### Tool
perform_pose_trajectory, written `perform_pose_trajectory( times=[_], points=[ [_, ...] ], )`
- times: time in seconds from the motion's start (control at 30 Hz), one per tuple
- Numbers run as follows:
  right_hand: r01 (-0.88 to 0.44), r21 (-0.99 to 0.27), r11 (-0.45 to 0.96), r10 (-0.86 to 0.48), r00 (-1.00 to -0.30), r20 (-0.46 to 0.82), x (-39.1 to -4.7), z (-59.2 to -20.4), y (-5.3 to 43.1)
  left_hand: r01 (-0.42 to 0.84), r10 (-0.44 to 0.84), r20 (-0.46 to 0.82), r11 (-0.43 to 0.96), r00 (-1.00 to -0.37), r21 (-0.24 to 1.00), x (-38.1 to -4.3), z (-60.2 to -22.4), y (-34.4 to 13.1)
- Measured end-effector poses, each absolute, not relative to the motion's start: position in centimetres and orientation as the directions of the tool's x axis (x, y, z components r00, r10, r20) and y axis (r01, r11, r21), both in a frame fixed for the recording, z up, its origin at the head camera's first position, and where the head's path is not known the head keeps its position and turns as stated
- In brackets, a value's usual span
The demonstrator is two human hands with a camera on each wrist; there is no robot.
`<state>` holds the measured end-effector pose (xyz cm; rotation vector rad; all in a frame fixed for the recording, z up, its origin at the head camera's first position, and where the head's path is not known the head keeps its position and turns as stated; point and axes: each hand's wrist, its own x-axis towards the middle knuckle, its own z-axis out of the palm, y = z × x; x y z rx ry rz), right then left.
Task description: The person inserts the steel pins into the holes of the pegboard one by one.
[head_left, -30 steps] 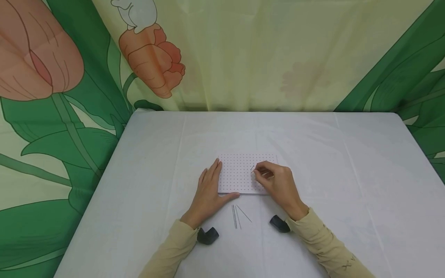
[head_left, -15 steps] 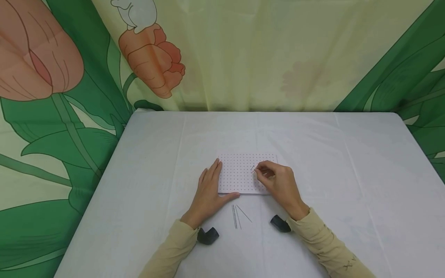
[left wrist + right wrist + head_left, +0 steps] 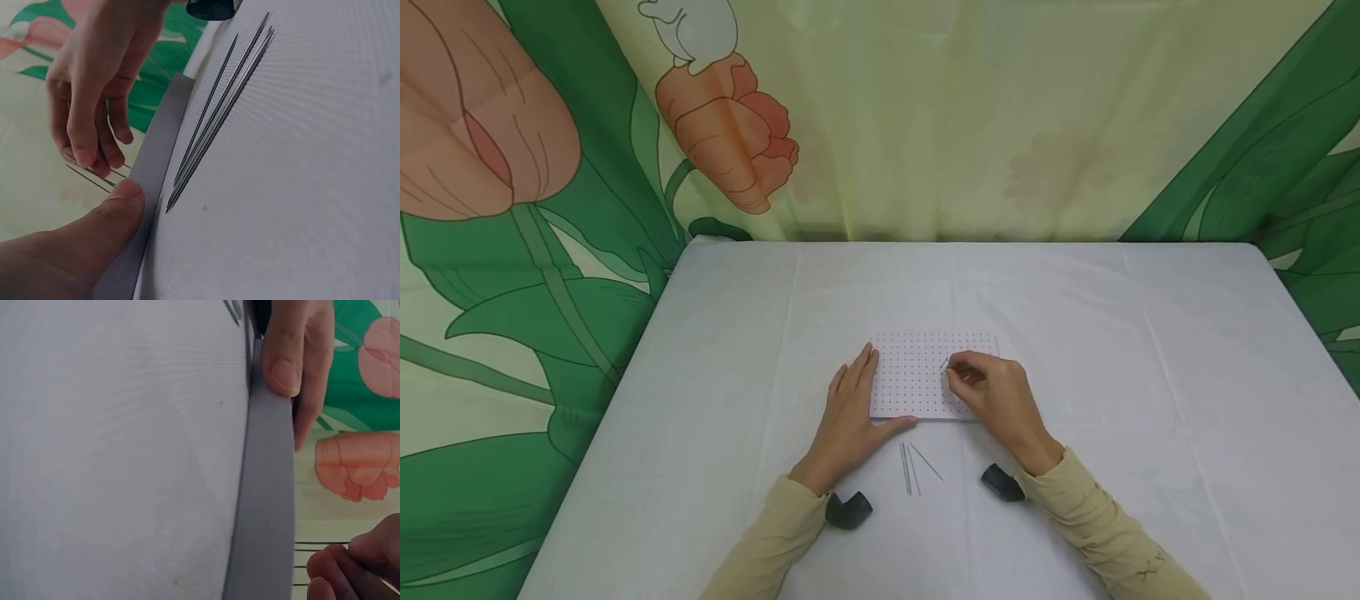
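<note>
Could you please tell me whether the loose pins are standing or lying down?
Lying down: the loose pins stretch along the white cloth, apart from the board.

A printed backdrop (image 3: 940, 125) hangs behind the table (image 3: 1090, 333), pale yellow-green across the middle and marked by soft vertical folds; at the left a big pink-orange tulip (image 3: 482, 117) stands on a green stem (image 3: 542, 250), with broad dark-outlined leaves (image 3: 572, 317) about it; to the right of that bloom, a white cartoon figure (image 3: 703, 33), cut off by the top of the head view, sits on an orange carrot (image 3: 718, 137); more green leaves (image 3: 1247, 158) fill the right side; a faint pinkish shape (image 3: 1052, 171) shows on the yellow; a white cloth covers the table, lightly creased, its far corners blunted; the light is soft and fairly even, dimmer in both wrist views.
</note>
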<state>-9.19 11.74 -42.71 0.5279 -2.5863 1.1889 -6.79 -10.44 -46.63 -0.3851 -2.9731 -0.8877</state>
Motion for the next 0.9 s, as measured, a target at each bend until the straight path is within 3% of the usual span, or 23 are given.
perform_pose_trajectory(
  times=[0.57,0.9],
  points=[
    [-0.356,-0.624,0.696,-0.203,-0.931,0.304,-8.1,-42.2,12.1,0.233,0.226,0.080,0.813,-0.971,0.534,-6.9,-46.3,-10.3],
    [-0.371,-0.606,0.703,-0.272,-0.928,0.253,-6.4,-42.0,11.8,0.211,0.215,0.055,0.816,-0.975,0.538,-6.7,-46.6,-10.3]
  ],
)
